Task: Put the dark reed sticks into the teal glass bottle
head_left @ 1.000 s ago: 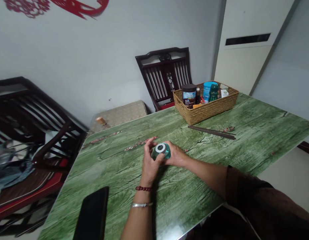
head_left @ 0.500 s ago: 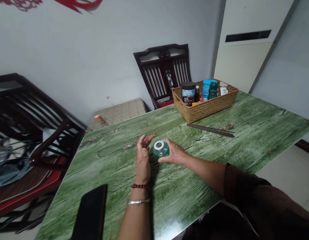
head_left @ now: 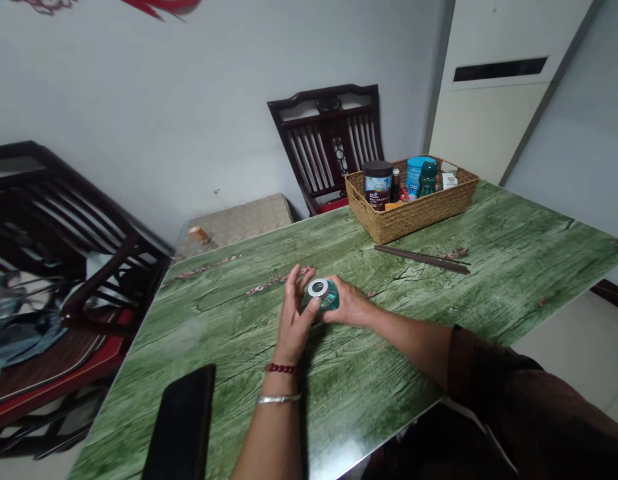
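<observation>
A small teal glass bottle (head_left: 330,297) with a silver ring-shaped collar around its open mouth stands upright on the green table. My right hand (head_left: 349,303) is closed around its right side. From the left, my left hand (head_left: 295,313) cups the bottle, its thumb against the near side by the collar and its fingers curving round the far left. The fingertips behind the glass are partly hidden. Several thin dark brown sticks (head_left: 423,259) lie on the table beyond my right hand.
A wicker basket (head_left: 419,220) with jars and bottles stands at the table's back right. At the near left lies a black phone (head_left: 181,423). Dark wooden chairs (head_left: 333,147) are behind and to the left. A low side table (head_left: 243,219) with a small orange-brown object (head_left: 199,234) stands against the wall.
My left hand has moved right and closed in on the bottle, its thumb swinging across to the near side. My right hand keeps its hold, and the bottle stays in nearly the same place.
</observation>
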Demonstrator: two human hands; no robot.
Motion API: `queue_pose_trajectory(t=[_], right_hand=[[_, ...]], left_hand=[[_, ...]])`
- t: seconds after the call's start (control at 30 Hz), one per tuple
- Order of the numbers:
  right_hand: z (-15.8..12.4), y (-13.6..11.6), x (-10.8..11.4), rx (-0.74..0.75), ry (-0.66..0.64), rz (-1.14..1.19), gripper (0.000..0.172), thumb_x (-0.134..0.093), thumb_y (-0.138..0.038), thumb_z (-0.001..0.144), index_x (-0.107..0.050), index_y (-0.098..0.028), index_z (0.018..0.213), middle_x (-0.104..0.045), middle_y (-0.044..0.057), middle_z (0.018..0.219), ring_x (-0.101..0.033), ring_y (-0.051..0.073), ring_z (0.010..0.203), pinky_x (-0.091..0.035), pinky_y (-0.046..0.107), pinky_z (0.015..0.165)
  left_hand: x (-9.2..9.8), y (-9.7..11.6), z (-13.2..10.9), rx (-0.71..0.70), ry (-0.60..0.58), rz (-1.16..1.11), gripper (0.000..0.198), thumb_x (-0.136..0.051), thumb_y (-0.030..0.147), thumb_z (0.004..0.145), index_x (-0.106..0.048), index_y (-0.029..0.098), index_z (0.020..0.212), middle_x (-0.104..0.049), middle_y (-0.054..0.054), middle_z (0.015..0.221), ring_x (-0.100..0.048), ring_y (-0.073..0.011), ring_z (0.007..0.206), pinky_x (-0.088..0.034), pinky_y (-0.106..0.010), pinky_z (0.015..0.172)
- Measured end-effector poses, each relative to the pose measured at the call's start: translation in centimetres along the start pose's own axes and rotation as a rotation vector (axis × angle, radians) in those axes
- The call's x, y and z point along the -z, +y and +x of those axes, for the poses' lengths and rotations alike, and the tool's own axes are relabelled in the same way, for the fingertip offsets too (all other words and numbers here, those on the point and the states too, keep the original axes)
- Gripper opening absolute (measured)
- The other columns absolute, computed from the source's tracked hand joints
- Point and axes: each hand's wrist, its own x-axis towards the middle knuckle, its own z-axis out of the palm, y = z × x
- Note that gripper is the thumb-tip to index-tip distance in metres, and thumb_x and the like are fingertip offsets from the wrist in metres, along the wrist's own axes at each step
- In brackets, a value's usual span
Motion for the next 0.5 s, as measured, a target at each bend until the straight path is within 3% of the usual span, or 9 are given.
queue_pose_trajectory(t=[0.1, 0.27, 0.4, 0.5], right_hand=[[0.0, 0.1, -0.1, -0.002, 0.004, -0.012, 0.072, -0.083, -0.039, 0.064, -0.049, -0.022, 0.125, -0.069, 0.006, 0.109, -0.066, 0.025, 0.096, -0.048, 0.033, 0.079], [-0.1, -0.1, 0.1, -0.008, 0.002, -0.013, 0.078, -0.084, -0.041, 0.062, -0.048, -0.021, 0.128, -0.069, 0.008, 0.111, -0.066, 0.026, 0.099, -0.049, 0.035, 0.081], [-0.2, -0.2, 0.2, -0.017, -0.004, -0.022, 0.083, -0.086, -0.043, 0.060, -0.048, -0.020, 0.130, -0.068, 0.009, 0.114, -0.066, 0.028, 0.102, -0.050, 0.037, 0.085], [-0.2, -0.3, 0.2, 0.004, 0.002, -0.023, 0.083, -0.086, -0.042, 0.061, -0.048, -0.017, 0.130, -0.068, 0.012, 0.114, -0.066, 0.030, 0.104, -0.049, 0.038, 0.087]], left_hand=[[-0.6, 0.3, 0.0, 0.041, 0.001, 0.042, 0.082, -0.082, 0.037, 0.072, -0.045, 0.028, 0.144, -0.065, -0.011, 0.127, -0.061, -0.0252, 0.120, -0.044, -0.039, 0.105], [-0.5, 0.6, 0.9, -0.081, 0.219, 0.009, 0.066, -0.088, 0.030, 0.062, -0.054, 0.026, 0.118, -0.066, -0.005, 0.110, -0.064, -0.0205, 0.108, -0.046, -0.034, 0.099], [1.6, 0.8, 1.4, -0.073, 0.393, 0.088, 0.059, -0.090, 0.030, 0.057, -0.053, 0.022, 0.103, -0.063, -0.003, 0.105, -0.065, -0.0174, 0.096, -0.048, -0.032, 0.091], [4.0, 0.9, 1.3, 0.026, 0.395, 0.257, 0.058, -0.091, 0.028, 0.054, -0.058, 0.018, 0.101, -0.064, -0.004, 0.098, -0.062, -0.0151, 0.085, -0.047, -0.030, 0.085]])
